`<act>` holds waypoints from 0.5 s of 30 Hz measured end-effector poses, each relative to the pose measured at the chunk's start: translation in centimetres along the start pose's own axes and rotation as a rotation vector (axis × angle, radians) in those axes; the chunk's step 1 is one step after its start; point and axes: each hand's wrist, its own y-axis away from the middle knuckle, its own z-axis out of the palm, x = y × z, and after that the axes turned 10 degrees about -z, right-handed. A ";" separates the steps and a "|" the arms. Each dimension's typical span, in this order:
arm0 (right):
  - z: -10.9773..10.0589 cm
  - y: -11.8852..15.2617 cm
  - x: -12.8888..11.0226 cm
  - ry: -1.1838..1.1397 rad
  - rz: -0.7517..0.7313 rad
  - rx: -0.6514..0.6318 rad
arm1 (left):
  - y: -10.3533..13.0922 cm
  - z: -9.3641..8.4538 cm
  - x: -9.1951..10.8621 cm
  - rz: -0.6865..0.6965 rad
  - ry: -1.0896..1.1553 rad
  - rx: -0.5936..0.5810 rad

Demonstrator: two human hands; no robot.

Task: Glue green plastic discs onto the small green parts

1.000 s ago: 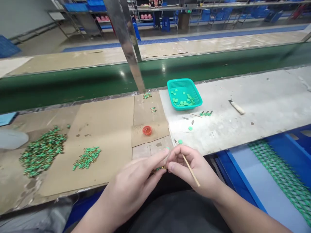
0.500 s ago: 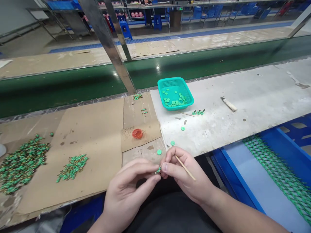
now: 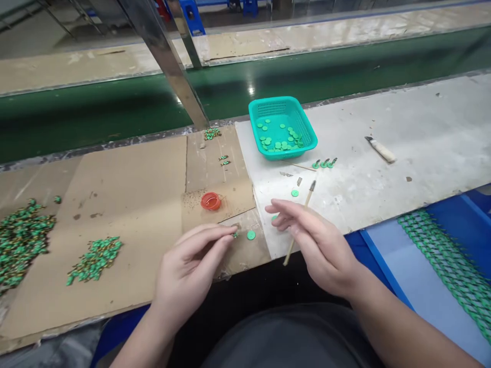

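My left hand (image 3: 194, 268) is pinched shut at the fingertips on a small green painted piece (image 3: 235, 235), mostly hidden by the fingers. A green disc (image 3: 250, 235) lies on the cardboard just right of it. My right hand (image 3: 320, 240) has its fingers stretched forward and together, with a thin wooden brush (image 3: 288, 251) passing between fingers and thumb. The brush's dark tip points away from me, and its other end hangs near the table edge. Another disc (image 3: 295, 193) lies beyond the right hand, and one more is partly hidden by its fingertips.
A small red cup (image 3: 210, 201) stands on cardboard. Behind it is a teal basket (image 3: 253, 120) holding green discs. Three discs with upright pieces (image 3: 324, 163), a thin stick (image 3: 299, 165) and a knife (image 3: 380, 150) lie to the right. Green pieces are heaped at left (image 3: 23, 240).
My hands have moved apart; the left keeps the small piece. The brush in my right hand has swung so its dark tip shows, pointing away. The view has tilted down.
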 end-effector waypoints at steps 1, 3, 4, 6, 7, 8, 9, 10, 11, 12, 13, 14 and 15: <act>-0.1 -0.4 0.6 0.012 -0.032 0.004 | -0.5 0.2 -0.1 0.021 -0.015 -0.033; 0.3 -1.0 1.4 -0.012 -0.021 0.025 | -1.3 0.6 -0.1 0.050 -0.023 -0.078; 0.6 -1.2 1.7 -0.043 0.015 0.043 | -1.5 0.7 -0.1 0.061 -0.026 -0.095; 1.2 -1.3 1.8 -0.124 0.071 0.102 | -1.6 1.0 -0.2 0.082 -0.040 -0.121; 1.5 -1.3 1.8 -0.167 0.088 0.134 | -1.5 1.1 -0.3 0.090 -0.052 -0.135; 1.7 -1.2 1.7 -0.213 0.106 0.164 | -1.4 1.2 -0.3 0.097 -0.066 -0.147; 1.9 -1.1 1.6 -0.259 0.121 0.197 | -1.4 1.3 -0.4 0.102 -0.080 -0.155; 1.9 -1.1 1.5 -0.303 0.137 0.230 | -1.3 1.4 -0.4 0.104 -0.091 -0.157; 1.9 -1.1 1.5 -0.343 0.154 0.258 | -1.2 1.4 -0.4 0.106 -0.101 -0.155; 1.8 -1.1 1.6 -0.381 0.154 0.283 | -1.1 1.5 -0.4 0.107 -0.113 -0.150; 1.6 -1.1 1.7 -0.414 0.133 0.308 | -1.1 1.6 -0.3 0.112 -0.127 -0.142; 1.5 -1.1 1.9 -0.436 0.100 0.330 | -1.0 1.7 -0.1 0.117 -0.143 -0.133; 1.3 -1.0 2.1 -0.447 0.063 0.349 | -1.0 1.8 0.0 0.125 -0.159 -0.125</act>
